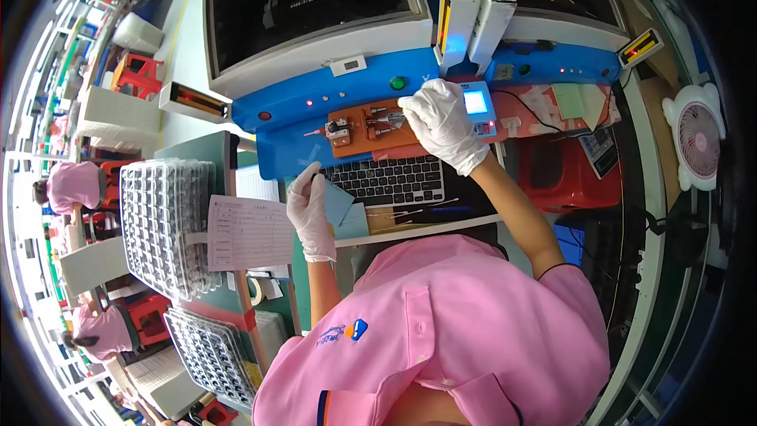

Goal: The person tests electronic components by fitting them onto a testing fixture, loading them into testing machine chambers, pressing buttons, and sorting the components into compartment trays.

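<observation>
blue machine base (277,159) spans the background. right hand (443,122): fingers curled inward at the right end of the brown block (385,144); held part, if any, not discernible. left hand (307,213): fingers bent, thumb near forefinger, grip unclear; blue surface separates it from the block. keyboard (386,181) borders the block's near edge. block axis: left to right; red tip (312,132) points left.

The right hand (443,122) hides part of the orange fixture (389,143).
</observation>
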Tool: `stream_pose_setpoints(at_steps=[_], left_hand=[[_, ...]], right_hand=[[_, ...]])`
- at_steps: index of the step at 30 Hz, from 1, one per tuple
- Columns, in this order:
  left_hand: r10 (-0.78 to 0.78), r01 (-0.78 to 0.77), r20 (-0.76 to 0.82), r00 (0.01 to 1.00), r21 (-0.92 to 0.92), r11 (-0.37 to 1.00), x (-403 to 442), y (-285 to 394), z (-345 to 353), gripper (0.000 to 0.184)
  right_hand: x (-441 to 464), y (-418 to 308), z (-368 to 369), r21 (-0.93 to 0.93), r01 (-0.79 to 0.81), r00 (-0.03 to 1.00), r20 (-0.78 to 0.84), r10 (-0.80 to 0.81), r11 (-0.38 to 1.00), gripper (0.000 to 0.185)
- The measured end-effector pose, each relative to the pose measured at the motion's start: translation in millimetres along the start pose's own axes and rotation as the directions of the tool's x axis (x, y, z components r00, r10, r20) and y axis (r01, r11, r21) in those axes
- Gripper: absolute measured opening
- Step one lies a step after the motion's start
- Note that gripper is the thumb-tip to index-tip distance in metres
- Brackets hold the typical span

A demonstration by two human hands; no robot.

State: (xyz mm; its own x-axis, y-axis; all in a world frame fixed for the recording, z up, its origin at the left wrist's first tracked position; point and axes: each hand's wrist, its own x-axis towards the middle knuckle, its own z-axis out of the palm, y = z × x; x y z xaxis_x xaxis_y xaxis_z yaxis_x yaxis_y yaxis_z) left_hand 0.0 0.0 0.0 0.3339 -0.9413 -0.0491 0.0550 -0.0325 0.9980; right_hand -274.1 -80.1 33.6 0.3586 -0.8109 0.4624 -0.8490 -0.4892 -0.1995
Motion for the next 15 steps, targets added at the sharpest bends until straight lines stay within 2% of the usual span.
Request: stream_pose_setpoints(at_steps=[3,7,12,15], left_hand=[[0.012,-0.012,-0.011,1.000,0.023,1.000,-4,6,5,0.027],[0.055,-0.052,-0.027,0.998,0.106,0.993,-5,7,5,0.026],[0.030,-0.022,-0.066,0.997,0.117,0.993,-4,-6,-7,0.027],[0.005,0.000,-0.048,0.999,0.104,0.995,-6,-17,-17,0.028]], right_hand=[[23,-28,2,0.089,0.159,0.984,-0.101,-0.150,0.983,0.032],[46,-59,50,0.097,0.248,0.969,-0.031,-0.247,0.964,0.031],[49,-68,55,0.089,0.281,0.954,0.085,-0.288,0.956,0.033],[42,-62,46,0.168,0.203,0.968,0.114,-0.224,0.965,0.029]])
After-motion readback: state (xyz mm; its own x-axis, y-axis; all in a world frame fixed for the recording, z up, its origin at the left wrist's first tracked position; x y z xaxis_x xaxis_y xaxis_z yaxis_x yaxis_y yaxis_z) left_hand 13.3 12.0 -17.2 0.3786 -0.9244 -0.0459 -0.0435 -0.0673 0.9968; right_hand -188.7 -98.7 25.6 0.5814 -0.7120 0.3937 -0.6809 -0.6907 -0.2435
